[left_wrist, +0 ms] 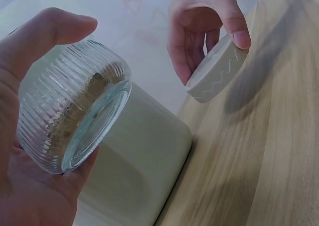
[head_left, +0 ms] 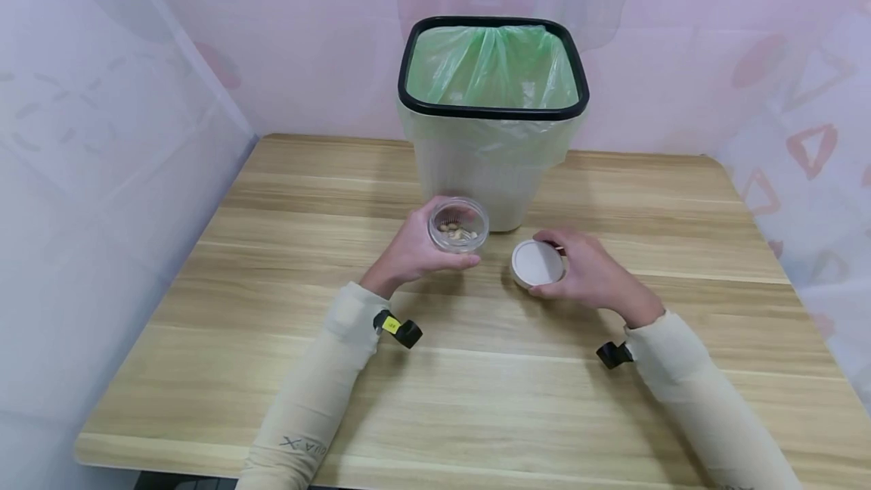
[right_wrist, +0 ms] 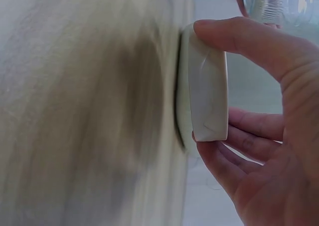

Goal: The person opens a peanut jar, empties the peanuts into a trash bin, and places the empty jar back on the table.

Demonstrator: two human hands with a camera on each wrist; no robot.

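My left hand [head_left: 413, 248] holds a clear ribbed glass jar [head_left: 459, 224] in front of the bin, its fingers and thumb around the side. Small tan pieces lie at the bottom of the jar, seen through its open mouth; their kind is hard to tell. In the left wrist view the ribbed glass [left_wrist: 75, 106] shows from the side. To the right, my right hand [head_left: 590, 269] pinches a round white lid [head_left: 537, 263] by its rim, above the table. A wavy line runs round the side of the lid [left_wrist: 219, 74].
A pale bin [head_left: 486, 165] with a black rim [head_left: 493, 112] and a green liner bag stands at the back of the wooden table [head_left: 306, 233]. Patterned pale sheets [head_left: 306, 36] hang behind and at both sides.
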